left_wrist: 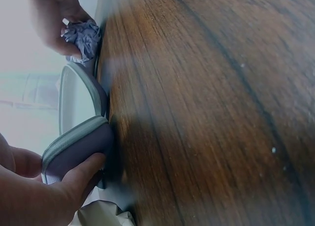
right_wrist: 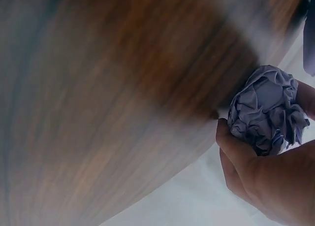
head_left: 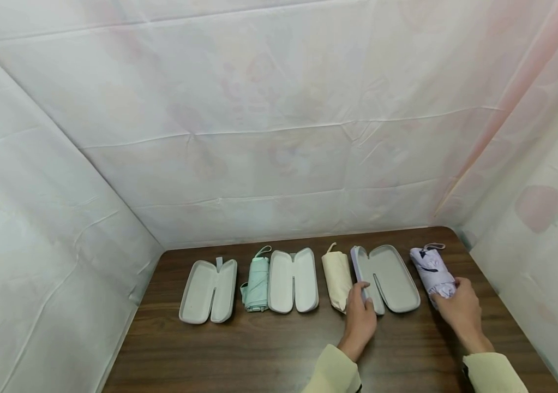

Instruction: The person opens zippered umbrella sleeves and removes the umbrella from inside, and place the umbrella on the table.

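Note:
My right hand (head_left: pixel 461 312) grips the near end of a folded lavender umbrella (head_left: pixel 430 268) at the table's right side; a wrist loop sticks out at its far end. In the right wrist view, thumb and fingers wrap the umbrella's gathered fabric (right_wrist: pixel 266 110). My left hand (head_left: pixel 361 321) holds the left edge of an open lavender hard case (head_left: pixel 399 279) with a grey lining. The left wrist view has the thumb and fingers pinching that case's zippered half (left_wrist: pixel 81 149). Just left of this hand lies a folded cream umbrella (head_left: pixel 337 275), partly hidden at its near end.
Further left lie an open case with a pale lining (head_left: pixel 305 281), a folded mint umbrella (head_left: pixel 258 284) beside it, and another open case (head_left: pixel 197 292). All rest on a dark wooden table (head_left: pixel 239 355), with pale curtains (head_left: pixel 269 164) behind and at both sides.

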### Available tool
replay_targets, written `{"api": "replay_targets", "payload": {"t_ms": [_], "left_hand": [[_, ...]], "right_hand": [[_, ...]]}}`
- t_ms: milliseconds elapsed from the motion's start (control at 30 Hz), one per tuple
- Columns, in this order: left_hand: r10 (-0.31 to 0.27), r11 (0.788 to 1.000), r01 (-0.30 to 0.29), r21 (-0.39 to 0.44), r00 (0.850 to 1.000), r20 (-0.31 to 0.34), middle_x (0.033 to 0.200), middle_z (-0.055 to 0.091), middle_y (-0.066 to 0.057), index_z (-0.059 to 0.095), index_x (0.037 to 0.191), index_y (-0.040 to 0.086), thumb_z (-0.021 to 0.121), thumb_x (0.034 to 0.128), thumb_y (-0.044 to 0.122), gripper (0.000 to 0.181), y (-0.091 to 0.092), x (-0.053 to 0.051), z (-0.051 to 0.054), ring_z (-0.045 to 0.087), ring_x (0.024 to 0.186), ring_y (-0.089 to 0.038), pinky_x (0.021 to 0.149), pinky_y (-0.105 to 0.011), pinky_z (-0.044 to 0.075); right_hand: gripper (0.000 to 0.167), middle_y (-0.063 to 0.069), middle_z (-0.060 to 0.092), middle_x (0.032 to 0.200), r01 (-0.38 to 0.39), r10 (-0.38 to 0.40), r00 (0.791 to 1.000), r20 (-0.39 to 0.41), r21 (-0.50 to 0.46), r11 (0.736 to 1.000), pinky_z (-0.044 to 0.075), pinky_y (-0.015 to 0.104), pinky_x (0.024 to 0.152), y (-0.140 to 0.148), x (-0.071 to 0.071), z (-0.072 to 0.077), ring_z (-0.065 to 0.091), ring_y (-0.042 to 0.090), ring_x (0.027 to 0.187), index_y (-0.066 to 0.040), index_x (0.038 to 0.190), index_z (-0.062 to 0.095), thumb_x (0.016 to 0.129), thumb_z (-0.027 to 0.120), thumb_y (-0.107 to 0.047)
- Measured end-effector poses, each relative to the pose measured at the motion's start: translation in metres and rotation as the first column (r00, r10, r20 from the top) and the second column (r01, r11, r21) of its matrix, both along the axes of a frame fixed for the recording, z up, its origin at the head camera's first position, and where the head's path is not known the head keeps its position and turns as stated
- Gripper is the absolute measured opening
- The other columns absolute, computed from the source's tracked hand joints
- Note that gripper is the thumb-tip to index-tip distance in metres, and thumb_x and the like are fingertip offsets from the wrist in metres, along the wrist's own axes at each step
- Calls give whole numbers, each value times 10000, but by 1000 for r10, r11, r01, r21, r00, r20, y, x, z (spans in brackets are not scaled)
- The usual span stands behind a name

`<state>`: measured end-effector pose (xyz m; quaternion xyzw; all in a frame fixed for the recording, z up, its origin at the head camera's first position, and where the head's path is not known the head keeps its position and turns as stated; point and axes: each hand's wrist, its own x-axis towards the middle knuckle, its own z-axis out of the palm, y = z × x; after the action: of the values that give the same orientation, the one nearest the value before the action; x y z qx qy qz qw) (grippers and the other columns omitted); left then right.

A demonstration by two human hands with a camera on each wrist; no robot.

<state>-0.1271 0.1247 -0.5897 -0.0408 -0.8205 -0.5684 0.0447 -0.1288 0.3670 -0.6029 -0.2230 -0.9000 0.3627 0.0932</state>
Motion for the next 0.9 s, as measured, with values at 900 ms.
{"api": "replay_targets", "payload": {"t_ms": [900], "left_hand": [[-33, 999, 33, 3, 999, 20, 1298, 667, -122, 643, 1275, 101, 597, 985, -62, 336, 7, -9, -9, 628, 1243, -262, 1031, -398, 523]], "right_hand": [[736, 422, 521, 1073, -63, 65, 997, -41, 62, 996, 471, 641, 693, 5, -7, -13, 596, 555, 871, 245, 1301, 411, 807, 815, -122]]}}
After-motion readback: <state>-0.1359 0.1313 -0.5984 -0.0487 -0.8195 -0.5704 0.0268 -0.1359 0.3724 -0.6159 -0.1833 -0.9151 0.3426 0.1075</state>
